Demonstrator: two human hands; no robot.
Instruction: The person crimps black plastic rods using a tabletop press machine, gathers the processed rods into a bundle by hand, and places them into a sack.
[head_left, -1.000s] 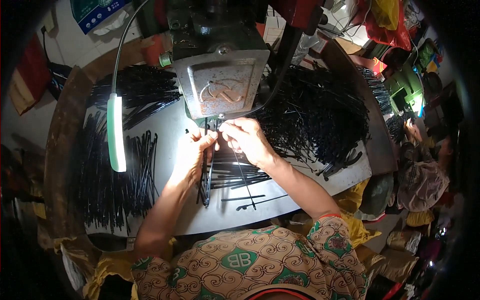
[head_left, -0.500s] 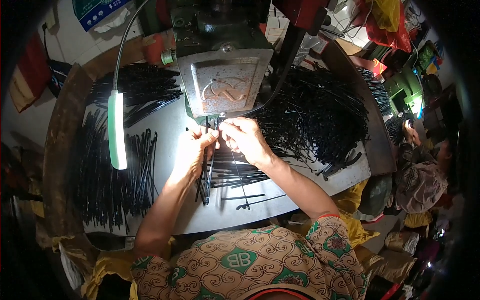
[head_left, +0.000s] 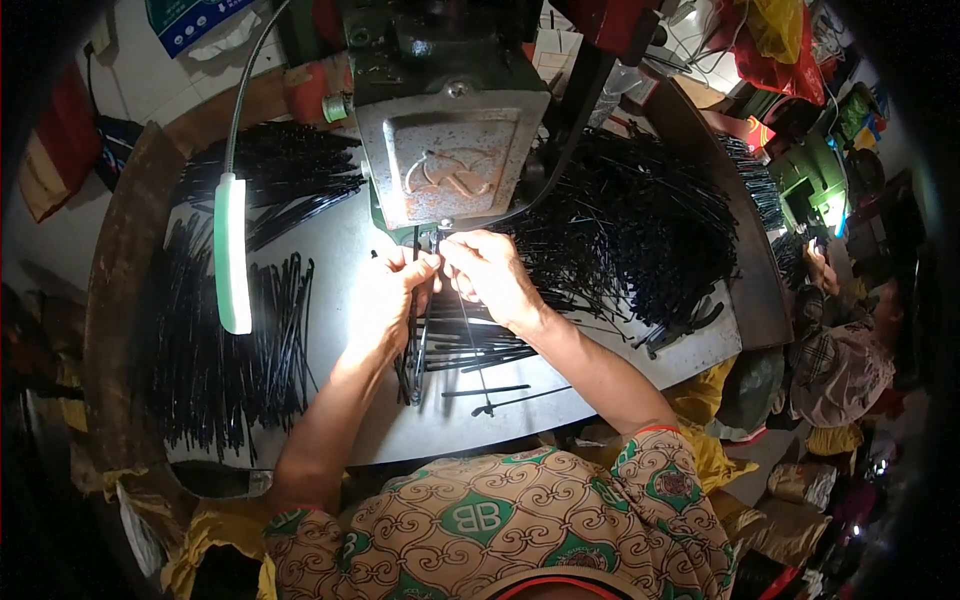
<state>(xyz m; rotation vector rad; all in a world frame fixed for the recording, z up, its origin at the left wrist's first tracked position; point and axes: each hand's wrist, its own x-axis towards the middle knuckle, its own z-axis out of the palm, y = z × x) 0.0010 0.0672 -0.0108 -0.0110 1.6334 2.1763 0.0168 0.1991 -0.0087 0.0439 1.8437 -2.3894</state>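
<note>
L hand (head_left: 385, 295): grip round blk rods (head_left: 418, 372); R hand (head_left: 497, 282): pinching, prob. thin rod (head_left: 477, 370).

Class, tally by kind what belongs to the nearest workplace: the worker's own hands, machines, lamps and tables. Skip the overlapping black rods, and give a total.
Hands: 2 (left hand, right hand)
Machine: 1
Lamp: 1
Table: 1
Total: 5
</note>
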